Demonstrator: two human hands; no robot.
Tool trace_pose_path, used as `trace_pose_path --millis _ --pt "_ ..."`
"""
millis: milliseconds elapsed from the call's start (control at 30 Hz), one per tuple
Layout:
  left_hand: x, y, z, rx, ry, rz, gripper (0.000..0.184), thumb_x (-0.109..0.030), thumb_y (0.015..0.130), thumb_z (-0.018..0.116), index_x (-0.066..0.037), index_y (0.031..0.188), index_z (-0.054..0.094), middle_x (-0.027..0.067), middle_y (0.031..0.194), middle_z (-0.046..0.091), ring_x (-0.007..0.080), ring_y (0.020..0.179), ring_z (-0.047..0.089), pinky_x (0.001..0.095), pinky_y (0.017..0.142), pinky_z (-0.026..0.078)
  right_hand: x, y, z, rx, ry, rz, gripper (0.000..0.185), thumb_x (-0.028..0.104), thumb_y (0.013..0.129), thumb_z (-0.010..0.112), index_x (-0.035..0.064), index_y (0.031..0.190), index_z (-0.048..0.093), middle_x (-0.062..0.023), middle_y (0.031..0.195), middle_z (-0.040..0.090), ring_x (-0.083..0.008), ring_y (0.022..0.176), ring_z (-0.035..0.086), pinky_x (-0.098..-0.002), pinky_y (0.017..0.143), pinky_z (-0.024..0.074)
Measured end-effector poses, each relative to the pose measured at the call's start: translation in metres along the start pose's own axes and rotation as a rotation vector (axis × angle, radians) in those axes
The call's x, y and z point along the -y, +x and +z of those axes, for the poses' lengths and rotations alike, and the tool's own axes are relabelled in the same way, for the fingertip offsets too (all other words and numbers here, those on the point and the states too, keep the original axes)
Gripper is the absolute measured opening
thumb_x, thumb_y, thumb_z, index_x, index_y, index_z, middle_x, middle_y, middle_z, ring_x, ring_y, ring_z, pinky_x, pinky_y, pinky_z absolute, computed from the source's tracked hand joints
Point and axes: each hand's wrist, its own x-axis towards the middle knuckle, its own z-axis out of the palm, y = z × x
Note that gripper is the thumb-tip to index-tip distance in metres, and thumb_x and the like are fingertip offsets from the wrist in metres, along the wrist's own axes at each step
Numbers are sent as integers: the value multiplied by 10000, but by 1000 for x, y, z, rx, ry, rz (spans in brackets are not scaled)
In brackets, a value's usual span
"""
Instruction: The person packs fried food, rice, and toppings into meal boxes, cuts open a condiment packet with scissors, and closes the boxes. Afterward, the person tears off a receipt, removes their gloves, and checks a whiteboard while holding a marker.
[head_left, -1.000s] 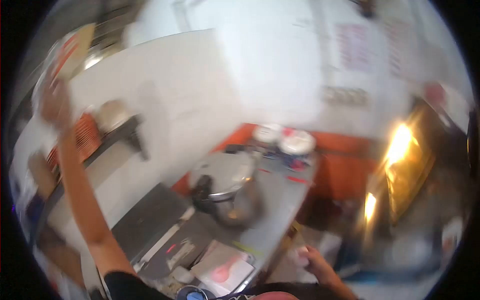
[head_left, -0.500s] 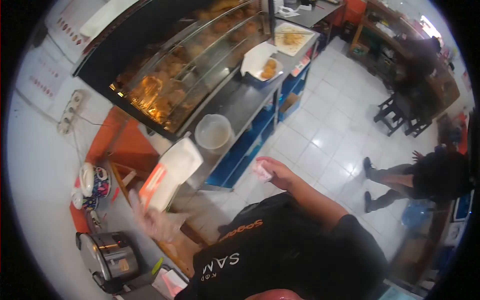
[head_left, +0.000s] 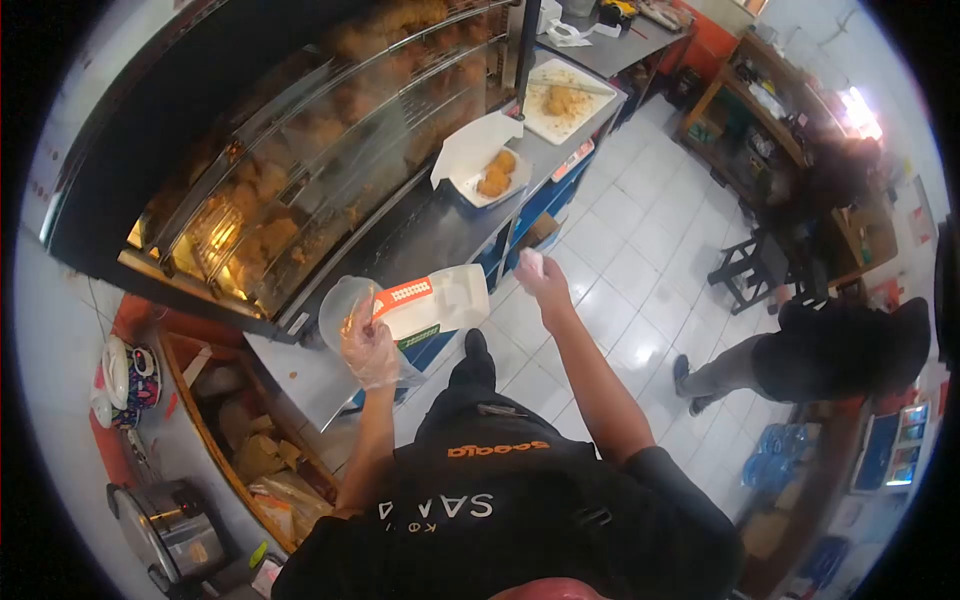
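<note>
My left hand [head_left: 368, 348], in a clear plastic glove, is closed on the near left end of a takeaway box [head_left: 462, 293]. The box lies open, with white inner walls and orange and green printing outside. Behind it and the glove, a translucent plastic tub [head_left: 342, 300] stands on the metal counter, partly hidden. My right hand [head_left: 545, 283], ungloved, is held out over the floor, its fingers closed on a small white and pink packet [head_left: 532, 262]. On the counter ahead, a second open box [head_left: 465, 160] contains fried pieces [head_left: 496, 174].
A glass display cabinet [head_left: 330, 140] of fried food lines the left. Farther along the counter lies a white tray [head_left: 545, 125] with crumbs. A rice cooker [head_left: 175, 530] stands lower left. Two people are at the right, one near a dark stool [head_left: 748, 270]. Water bottles [head_left: 775, 452] stand on the floor.
My left hand has carried the takeaway box rightward and up, over the counter edge near the tub. My right hand still has the packet. The view has shifted, and the person at right has moved.
</note>
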Motion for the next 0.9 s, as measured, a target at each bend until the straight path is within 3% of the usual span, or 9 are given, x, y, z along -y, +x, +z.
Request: trace_pose_path --millis 67,100,167,200,300,467,533,767,900 --pt "45 24 7 13 267 -64 524 158 710 498 -33 1165 674 97 1002 662 143 764 592 262 680 480 10 67 16 14 -110 -113 624 260 751 761 -57 1224 507 -155 1144 610 -241 998 614 -358 848 489" --pt "47 36 17 12 266 -67 524 158 710 498 -33 1165 674 97 1002 662 143 764 592 262 680 480 11 97 24 25 -205 -225 610 274 735 775 -30 1211 543 -175 1144 622 -269 985 636 -364 828 498" --pt "47 71 43 17 610 241 493 112 711 535 -69 1144 684 102 837 599 211 728 590 314 668 484 19 162 41 116 -393 -283 614 278 712 789 12 1214 555 -195 1124 626 -317 948 643 -384 816 503" --pt "56 87 52 29 610 206 441 56 711 564 -86 1108 693 124 800 571 274 714 573 361 658 477 22 183 46 216 -586 -341 621 283 690 802 54 1217 567 -215 1105 629 -365 912 649 -403 803 508" --pt "71 131 78 80 698 180 410 27 721 576 -98 1094 692 128 799 559 307 752 570 404 685 473 19 230 72 118 -728 -422 583 293 664 809 117 1179 600 -227 1086 618 -415 955 618 -437 824 494" --pt "76 171 116 151 967 296 401 -4 773 595 -133 1147 659 113 932 635 325 897 582 441 806 462 -7 256 88 110 -842 -543 479 295 722 761 143 1158 630 -168 1102 603 -373 1022 565 -482 842 451" --pt "79 180 128 148 992 340 417 -12 779 596 -151 1167 652 104 967 642 312 924 585 443 822 460 -15 253 85 128 -1195 -538 473 320 778 696 189 1227 630 -103 1190 589 -357 1158 490 -454 964 396" --pt "115 162 144 -58 1295 596 474 -31 818 595 -250 1236 629 69 1114 614 313 994 572 462 833 450 -2 277 48 199 -1131 -454 399 284 818 648 205 1209 650 -76 1238 565 -335 1192 454 -465 1005 335" --pt "145 161 149 -180 1577 544 467 -74 853 629 -252 1283 596 81 1137 608 307 1022 554 447 832 448 26 300 -20 214 -741 -492 300 130 821 670 97 1119 679 -104 1060 635 -285 1014 579 -412 919 437"
